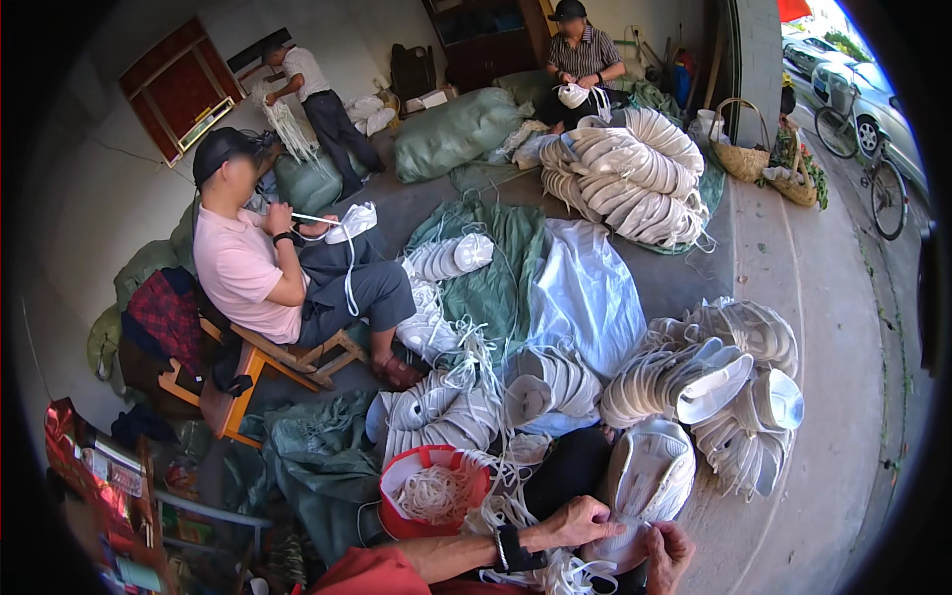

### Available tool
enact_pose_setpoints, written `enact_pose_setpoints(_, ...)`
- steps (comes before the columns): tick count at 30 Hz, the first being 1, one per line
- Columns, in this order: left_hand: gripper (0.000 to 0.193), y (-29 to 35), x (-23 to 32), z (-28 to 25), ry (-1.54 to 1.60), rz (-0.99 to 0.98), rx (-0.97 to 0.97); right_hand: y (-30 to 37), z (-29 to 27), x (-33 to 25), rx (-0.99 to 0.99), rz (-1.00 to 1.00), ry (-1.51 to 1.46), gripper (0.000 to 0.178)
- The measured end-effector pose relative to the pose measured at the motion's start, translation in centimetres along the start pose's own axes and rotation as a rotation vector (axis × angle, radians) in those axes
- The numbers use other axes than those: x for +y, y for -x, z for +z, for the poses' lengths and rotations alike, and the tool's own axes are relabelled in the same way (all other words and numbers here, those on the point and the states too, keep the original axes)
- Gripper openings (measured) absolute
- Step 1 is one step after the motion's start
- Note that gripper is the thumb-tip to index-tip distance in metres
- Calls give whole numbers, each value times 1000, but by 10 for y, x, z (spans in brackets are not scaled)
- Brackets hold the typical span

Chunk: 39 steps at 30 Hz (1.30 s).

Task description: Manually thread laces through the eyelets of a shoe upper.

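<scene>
Concrete floor [838, 397] spreads beyond my right hand [671, 557], fingertips together; my left hand [568, 526] pinches the white shoe upper [650, 468], best kept steady.

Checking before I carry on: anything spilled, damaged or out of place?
Loose white laces lie tangled outside the round red basin, left of the white mesh shoe in hand; odd because other laces sit gathered inside the basin. No damage is visible.

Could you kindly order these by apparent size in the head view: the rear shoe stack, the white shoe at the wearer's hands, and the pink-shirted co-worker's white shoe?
1. Rear shoe stack
2. Near white shoe
3. Farther white shoe
Nearness leaves true shoe sizes unsure.
</scene>
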<state>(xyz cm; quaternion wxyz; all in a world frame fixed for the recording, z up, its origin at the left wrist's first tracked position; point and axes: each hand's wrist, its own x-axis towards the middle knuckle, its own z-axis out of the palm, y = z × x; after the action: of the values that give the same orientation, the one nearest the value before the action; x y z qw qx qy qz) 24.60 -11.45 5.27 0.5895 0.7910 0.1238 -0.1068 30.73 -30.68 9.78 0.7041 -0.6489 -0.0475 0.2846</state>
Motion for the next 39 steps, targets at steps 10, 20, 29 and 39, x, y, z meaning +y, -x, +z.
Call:
enact_pose_setpoints(10, 55, -4, 3, -5, 92, -45, -26, -11, 1, 3, -6, 16, 31, 13)
enact_pose_setpoints(20, 53, -3, 6, -7, 124, -47, -49, -9, 5, 1, 18, 4, 21, 11)
enact_pose_setpoints(29, 54, -2, 0, -3, 155, -55, -40, -7, 3, 5, 17, -7, -10, 10)
enact_pose_setpoints(39, 55, -2, 5, -5, 183, -135, -70, -8, 3, 11, 47, -1, -13, 12)
